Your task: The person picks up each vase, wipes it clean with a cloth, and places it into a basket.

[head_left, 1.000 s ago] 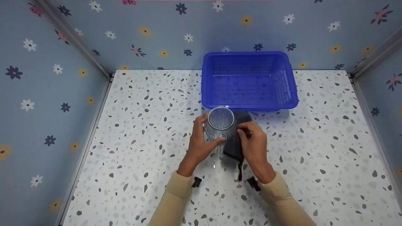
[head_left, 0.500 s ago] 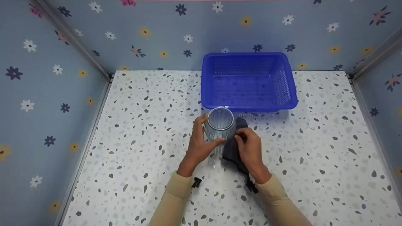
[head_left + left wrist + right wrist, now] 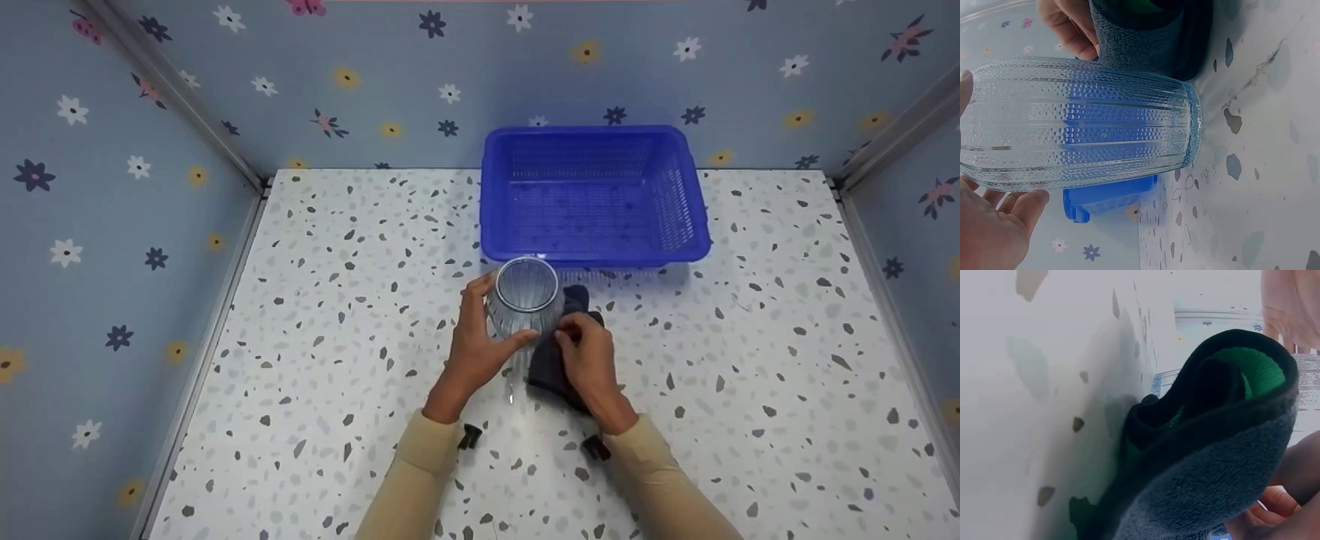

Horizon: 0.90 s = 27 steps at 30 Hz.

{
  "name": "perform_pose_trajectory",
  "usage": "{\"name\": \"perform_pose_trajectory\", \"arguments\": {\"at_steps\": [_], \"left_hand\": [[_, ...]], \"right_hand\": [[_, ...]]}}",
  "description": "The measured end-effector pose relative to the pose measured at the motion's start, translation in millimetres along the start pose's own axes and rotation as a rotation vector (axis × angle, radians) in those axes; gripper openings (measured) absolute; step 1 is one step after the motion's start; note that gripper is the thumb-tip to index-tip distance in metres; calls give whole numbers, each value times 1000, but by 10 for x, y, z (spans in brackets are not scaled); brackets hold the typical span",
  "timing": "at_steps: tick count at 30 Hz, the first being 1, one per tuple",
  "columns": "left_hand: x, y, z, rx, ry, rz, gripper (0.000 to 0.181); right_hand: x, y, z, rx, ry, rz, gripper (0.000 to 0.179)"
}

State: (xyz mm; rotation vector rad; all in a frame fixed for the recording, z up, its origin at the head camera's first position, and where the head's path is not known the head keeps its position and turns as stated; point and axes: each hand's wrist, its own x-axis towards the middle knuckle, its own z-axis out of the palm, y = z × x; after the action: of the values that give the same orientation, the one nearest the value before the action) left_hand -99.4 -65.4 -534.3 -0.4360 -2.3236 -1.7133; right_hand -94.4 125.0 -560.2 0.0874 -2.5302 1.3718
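Just in front of a rectangular blue plastic basket, over a white stone-speckled tabletop, a clear ribbed glass jar was upright, round mouth upward, long axis roughly vertical. The left hand curved its thumb and fingers around the jar's side; the right hand pinched a curled dark grey cloth, green on its inner face, just beside the jar. The step in hand looked like wiping the jar's outside; the next move seemed to call for a steady left hold and gentle cloth pressure on the glass
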Motion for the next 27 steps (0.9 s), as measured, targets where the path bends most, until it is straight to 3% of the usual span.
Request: {"name": "perform_pose_trajectory", "arguments": {"at_steps": [11, 27], "left_hand": [[-10, 25, -15, 25, -15, -37, 90], [-15, 23, -14, 18, -11, -42, 93]], "right_hand": [[47, -322, -259, 75, 58, -45, 8], [143, -703, -403, 6, 119, -162, 8]]}}
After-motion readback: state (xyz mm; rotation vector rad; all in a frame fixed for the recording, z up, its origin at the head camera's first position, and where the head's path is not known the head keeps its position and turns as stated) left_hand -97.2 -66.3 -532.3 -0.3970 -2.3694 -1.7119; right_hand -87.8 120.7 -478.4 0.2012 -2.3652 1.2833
